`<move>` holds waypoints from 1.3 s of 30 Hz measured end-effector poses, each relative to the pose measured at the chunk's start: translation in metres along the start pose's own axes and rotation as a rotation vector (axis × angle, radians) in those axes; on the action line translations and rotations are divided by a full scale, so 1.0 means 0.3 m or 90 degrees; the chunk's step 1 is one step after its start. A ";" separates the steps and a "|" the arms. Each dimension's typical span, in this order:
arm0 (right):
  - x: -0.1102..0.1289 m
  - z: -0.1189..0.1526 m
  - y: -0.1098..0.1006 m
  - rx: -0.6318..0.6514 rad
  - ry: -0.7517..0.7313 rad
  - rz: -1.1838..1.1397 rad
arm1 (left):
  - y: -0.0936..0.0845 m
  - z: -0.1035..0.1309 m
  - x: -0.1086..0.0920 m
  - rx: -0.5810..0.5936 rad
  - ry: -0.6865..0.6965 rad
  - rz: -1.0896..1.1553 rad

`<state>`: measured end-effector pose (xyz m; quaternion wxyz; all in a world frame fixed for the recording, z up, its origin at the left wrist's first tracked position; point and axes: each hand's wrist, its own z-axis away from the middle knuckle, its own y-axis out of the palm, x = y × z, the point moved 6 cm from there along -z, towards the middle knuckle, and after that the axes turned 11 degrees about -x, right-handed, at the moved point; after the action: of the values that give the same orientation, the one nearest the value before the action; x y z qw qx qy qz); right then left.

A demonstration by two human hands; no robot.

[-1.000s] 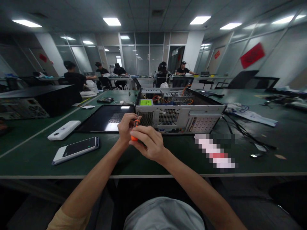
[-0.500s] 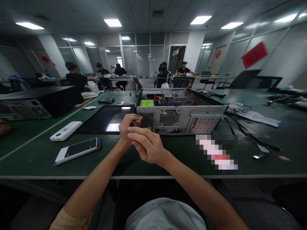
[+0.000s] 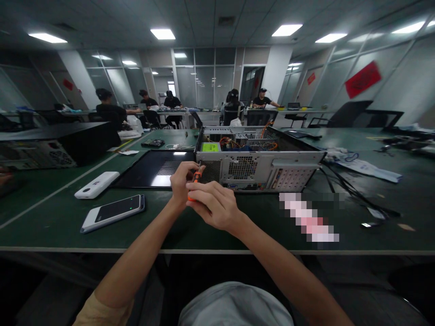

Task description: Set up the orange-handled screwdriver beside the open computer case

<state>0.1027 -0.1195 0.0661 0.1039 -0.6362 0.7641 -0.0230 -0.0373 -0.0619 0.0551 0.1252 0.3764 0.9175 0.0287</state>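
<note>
An orange and black screwdriver [image 3: 196, 177] points up and away from me, its metal shaft reaching the rear panel's left edge on an open computer case [image 3: 260, 159]. My right hand [image 3: 217, 203] is closed around the screwdriver's handle. Close to the panel, my left hand [image 3: 181, 181] is closed about the shaft end, fingertips steadying it. Whether the tip sits in a screw is hidden by the fingers. Inside the case are a power supply with a bright green label [image 3: 210, 147] and orange wiring.
Left of the case lies a glossy black side panel [image 3: 146, 170]. A white power bank [image 3: 97, 184] and a phone-like device [image 3: 113, 213] rest nearer me. Another computer case [image 3: 78, 140] stands far left. Black cables [image 3: 356, 194] and white gloves [image 3: 363, 165] lie right. Several people sit behind.
My right hand has shifted slightly down and right on the screwdriver, and more of its orange handle shows. My left hand keeps its place by the panel. The whole view has moved a little.
</note>
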 end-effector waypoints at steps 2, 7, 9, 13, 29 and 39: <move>0.007 -0.008 -0.012 0.006 -0.012 0.035 | -0.001 -0.003 -0.003 0.008 -0.010 -0.006; 0.030 -0.040 -0.046 0.030 0.015 0.069 | -0.002 -0.004 -0.007 0.019 -0.004 -0.010; 0.049 -0.049 -0.048 0.070 0.011 0.051 | 0.001 0.000 -0.002 0.017 -0.003 -0.017; 0.066 -0.053 -0.047 0.135 0.039 0.018 | 0.007 0.008 0.007 0.007 -0.019 -0.018; 0.045 -0.035 -0.054 -0.004 0.258 0.140 | 0.019 0.014 -0.001 0.030 -0.002 0.018; 0.024 0.078 0.037 -0.055 0.750 -0.298 | 0.016 0.013 -0.016 0.047 0.009 0.005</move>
<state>0.0951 -0.1222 0.0405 -0.3673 -0.6706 0.5341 -0.3607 -0.0298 -0.0618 0.0531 0.1045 0.3841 0.9173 -0.0022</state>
